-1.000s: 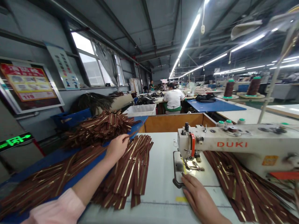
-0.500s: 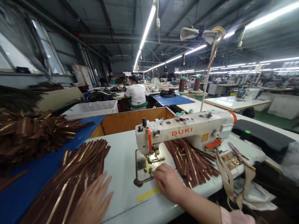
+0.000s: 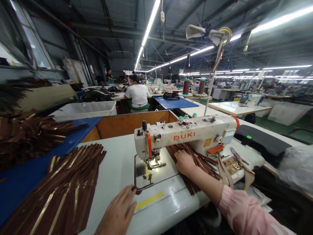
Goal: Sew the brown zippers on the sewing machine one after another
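Observation:
A white sewing machine (image 3: 184, 135) stands on the pale table, its lit needle plate (image 3: 144, 174) bare of fabric. Brown zippers with gold teeth lie in a pile (image 3: 190, 182) under and in front of the machine arm. My right hand (image 3: 185, 163) is in that pile, fingers curled down and closed on a zipper at its left edge; the fingertips are partly hidden. My left hand (image 3: 118, 210) rests on the table in front of the needle plate, fingers stretched out and holding nothing. To its left lies another pile of brown zippers (image 3: 66, 192).
More zippers (image 3: 26, 140) are heaped on the blue board (image 3: 89, 130) at the left. A parts tray (image 3: 233, 164) and beige straps (image 3: 248, 178) are by the machine's right end. Thread cones (image 3: 186, 88) stand behind. A person in white (image 3: 137, 95) sits farther back.
My right hand has moved from beside the needle plate to the zipper pile on the right. My left hand has shifted right, off the left pile. The view has turned slightly right.

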Demonstrator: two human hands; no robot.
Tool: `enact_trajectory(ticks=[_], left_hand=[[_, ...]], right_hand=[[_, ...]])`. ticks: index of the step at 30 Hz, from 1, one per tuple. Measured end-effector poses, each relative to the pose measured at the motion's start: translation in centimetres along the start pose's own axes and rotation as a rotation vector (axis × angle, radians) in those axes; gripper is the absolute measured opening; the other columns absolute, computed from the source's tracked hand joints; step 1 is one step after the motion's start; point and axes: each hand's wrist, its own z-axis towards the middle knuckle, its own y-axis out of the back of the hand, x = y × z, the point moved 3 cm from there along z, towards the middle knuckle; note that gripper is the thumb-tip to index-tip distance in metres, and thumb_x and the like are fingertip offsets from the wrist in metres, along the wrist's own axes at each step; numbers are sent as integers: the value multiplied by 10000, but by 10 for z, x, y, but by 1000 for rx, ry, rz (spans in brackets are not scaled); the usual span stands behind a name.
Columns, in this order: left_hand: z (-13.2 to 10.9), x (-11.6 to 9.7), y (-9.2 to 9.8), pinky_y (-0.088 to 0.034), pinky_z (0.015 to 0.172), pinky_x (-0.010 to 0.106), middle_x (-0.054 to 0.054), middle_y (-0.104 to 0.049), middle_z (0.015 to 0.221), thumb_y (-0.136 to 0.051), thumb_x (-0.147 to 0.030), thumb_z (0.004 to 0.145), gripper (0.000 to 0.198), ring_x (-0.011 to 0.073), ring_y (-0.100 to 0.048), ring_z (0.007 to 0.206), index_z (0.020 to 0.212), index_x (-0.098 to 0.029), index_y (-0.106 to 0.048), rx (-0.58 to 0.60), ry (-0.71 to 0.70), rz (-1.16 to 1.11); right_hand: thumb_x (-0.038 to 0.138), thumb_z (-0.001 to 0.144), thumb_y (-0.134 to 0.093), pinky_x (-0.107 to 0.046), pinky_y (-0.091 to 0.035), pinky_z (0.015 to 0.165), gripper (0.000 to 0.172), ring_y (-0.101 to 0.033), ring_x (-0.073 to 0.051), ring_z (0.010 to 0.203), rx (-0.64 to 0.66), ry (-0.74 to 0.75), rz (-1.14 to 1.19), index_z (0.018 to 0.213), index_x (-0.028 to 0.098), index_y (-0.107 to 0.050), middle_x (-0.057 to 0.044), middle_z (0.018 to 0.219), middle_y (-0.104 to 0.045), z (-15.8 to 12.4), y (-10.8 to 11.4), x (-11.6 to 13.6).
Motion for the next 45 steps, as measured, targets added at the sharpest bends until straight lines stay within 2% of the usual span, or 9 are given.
enact_trajectory(ticks=[11, 17, 20, 24, 31, 34, 38, 41, 45], left_hand=[[2, -3, 7, -526, 921, 367, 54, -642, 1219, -406, -404, 906, 387, 232, -610, 1097, 1195, -237, -604, 56, 39, -49], [3, -4, 6, -526, 917, 366, 56, -645, 1215, -401, -404, 911, 383, 234, -618, 1086, 1176, -236, -619, 49, 43, -46], [5, -5, 7, -537, 901, 358, 66, -657, 1193, -396, -389, 913, 384, 230, -627, 1070, 1169, -217, -625, 50, 20, -9], [6, -7, 10, -554, 873, 352, 80, -668, 1170, -389, -361, 916, 380, 225, -638, 1052, 1154, -189, -631, 34, -15, 48], [3, -5, 6, -541, 900, 372, 77, -654, 1196, -399, -371, 906, 391, 234, -623, 1078, 1177, -197, -621, 47, 15, 3], [1, 0, 2, -525, 924, 385, 72, -646, 1212, -410, -390, 896, 400, 243, -614, 1094, 1177, -203, -624, 68, 58, -51], [1, -1, 1, -533, 911, 397, 67, -662, 1186, -432, -406, 887, 380, 253, -628, 1071, 1132, -219, -654, 38, 80, -103], [8, -17, 8, -538, 903, 379, 53, -678, 1156, -460, -398, 885, 348, 239, -646, 1039, 1114, -237, -666, 12, 122, -235], [31, -57, 15, -482, 975, 364, 31, -664, 1185, -520, -383, 862, 325, 226, -614, 1097, 1135, -273, -657, 116, 297, -616]], right_hand=[[90, 765, -523, -205, -451, 662, 233, -659, -158, 771, 87, -120, 153, 846, 175, -724, -26, 801, -726, 16, 31, -39], [217, 785, -562, -292, -457, 756, 184, -639, -237, 913, 88, -87, 121, 902, 159, -691, -95, 953, -704, -5, 26, -18], [113, 707, -595, -365, -448, 787, 286, -613, -309, 979, 91, -111, 98, 987, 100, -649, -189, 1046, -660, -8, 16, -4], [25, 663, -557, -344, -444, 774, 285, -629, -281, 926, 99, -146, 193, 919, 115, -646, -152, 954, -682, 1, 11, -6], [88, 677, -560, -240, -432, 594, 202, -583, -150, 645, 71, -259, 622, 860, 153, -617, 1, 661, -612, 16, 21, -39], [151, 721, -531, -216, -393, 493, 225, -491, -103, 494, 86, -304, 819, 939, 148, -586, 41, 580, -536, 3, 21, -40], [247, 653, -632, -202, -383, 499, 298, -470, -84, 517, 43, -346, 1252, 931, 154, -574, 41, 616, -541, -26, 10, -32], [291, 502, -755, -184, -327, 477, 414, -430, -68, 499, -26, -396, 1606, 859, 155, -595, 60, 579, -524, -41, -1, -29], [320, 482, -788, -191, -303, 474, 436, -423, -68, 488, -107, -375, 1648, 850, 159, -618, 63, 561, -532, -43, -8, -28]])
